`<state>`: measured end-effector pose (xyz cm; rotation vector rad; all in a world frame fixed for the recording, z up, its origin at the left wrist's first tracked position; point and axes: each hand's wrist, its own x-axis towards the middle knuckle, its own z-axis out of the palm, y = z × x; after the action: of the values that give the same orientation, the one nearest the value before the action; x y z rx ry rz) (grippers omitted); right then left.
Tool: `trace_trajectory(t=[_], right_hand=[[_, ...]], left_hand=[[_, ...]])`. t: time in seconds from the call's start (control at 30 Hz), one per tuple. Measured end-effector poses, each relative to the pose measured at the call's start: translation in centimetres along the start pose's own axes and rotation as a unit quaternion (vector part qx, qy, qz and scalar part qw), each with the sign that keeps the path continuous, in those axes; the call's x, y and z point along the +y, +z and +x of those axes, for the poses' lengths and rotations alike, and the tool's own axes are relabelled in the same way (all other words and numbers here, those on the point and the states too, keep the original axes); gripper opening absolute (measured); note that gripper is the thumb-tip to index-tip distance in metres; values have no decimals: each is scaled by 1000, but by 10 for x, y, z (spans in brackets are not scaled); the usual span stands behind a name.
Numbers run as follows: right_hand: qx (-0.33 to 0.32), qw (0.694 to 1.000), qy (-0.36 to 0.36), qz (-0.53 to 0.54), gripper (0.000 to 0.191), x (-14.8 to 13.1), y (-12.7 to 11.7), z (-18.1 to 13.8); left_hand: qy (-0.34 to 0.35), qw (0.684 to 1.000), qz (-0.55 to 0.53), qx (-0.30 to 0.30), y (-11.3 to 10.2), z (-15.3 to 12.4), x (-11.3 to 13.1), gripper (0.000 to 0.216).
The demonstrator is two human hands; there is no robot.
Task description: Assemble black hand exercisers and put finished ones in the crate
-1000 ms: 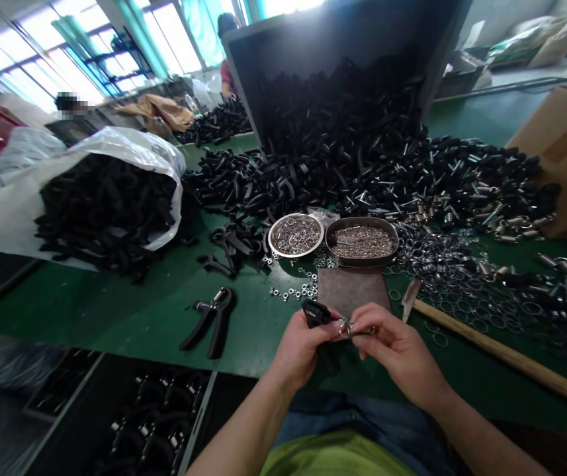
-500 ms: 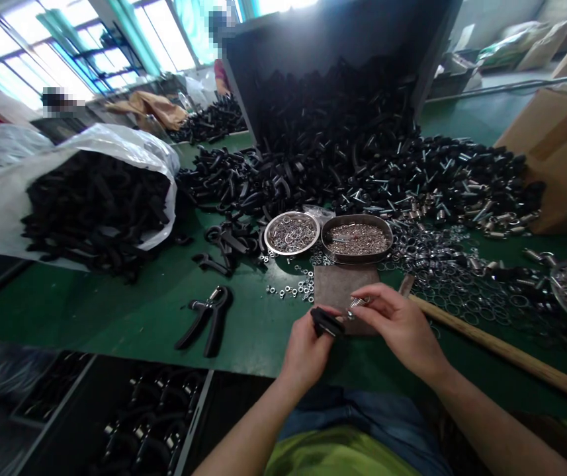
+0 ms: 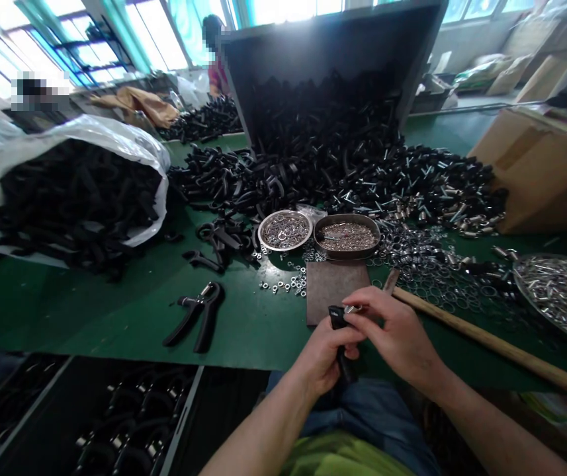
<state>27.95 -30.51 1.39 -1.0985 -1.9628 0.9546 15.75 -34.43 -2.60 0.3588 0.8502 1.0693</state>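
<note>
- Both your hands meet above the plate (image 3: 330, 281).
- Your left hand (image 3: 325, 354) grips the black handle (image 3: 339, 324), fingers clenched round it.
- Your right hand (image 3: 399, 337) pinches a spring (image 3: 351, 308) at the handle's top, between fingertips.

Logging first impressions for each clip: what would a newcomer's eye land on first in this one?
Probably the huge heap of black plastic handles spilling from a tipped dark bin across the green table, with a white sack of more at the left. Near the front edge, the left hand grips a black handle piece while the right hand pinches a small metal spring against it.
</note>
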Motion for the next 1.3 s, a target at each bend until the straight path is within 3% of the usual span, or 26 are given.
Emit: trace_trajectory(t=[0.17,0.3,0.37,0.43,0.53,0.6,0.7,0.8,0.93,1.1,1.2,1.3], right_hand=[[20,999,40,-1,10,10,7,-14],[5,997,75,6,22,43,-6,-30],[51,990,97,-88,19,67,-21,-42],[99,962,120,-222,11,88,-35,-53],[96,933,151,-312,13,103,-46,-62],[85,952,140,-259,14,97,-43,-61],[48,992,106,-57,14,68,-29,-51],[19,994,96,53,18,34,-10,-39],[-11,997,81,0,14,13,11,-28],[-11,994,61,-94,15,19,19,-23],[-5,996,69,-63,15,20,21,-25],[-60,996,69,-3,19,24,13,-21]], left_hand=[[-14,977,214,0,0,-13,-7,30],[-85,968,222,-74,-12,-24,-11,30],[-83,977,178,-86,-20,-27,-11,30],[-60,984,156,-64,-27,-28,-9,29],[-11,986,166,-4,-32,-25,-3,31],[12,984,174,29,-31,-22,1,36],[2,986,162,51,-23,-18,2,41],[-26,991,120,43,-13,-13,-1,45],[-34,995,86,30,-4,-10,-11,51],[-16,990,136,35,-4,-10,-15,48],[10,973,224,48,-7,-9,-13,44],[-5,964,264,25,-11,-7,-10,42]])
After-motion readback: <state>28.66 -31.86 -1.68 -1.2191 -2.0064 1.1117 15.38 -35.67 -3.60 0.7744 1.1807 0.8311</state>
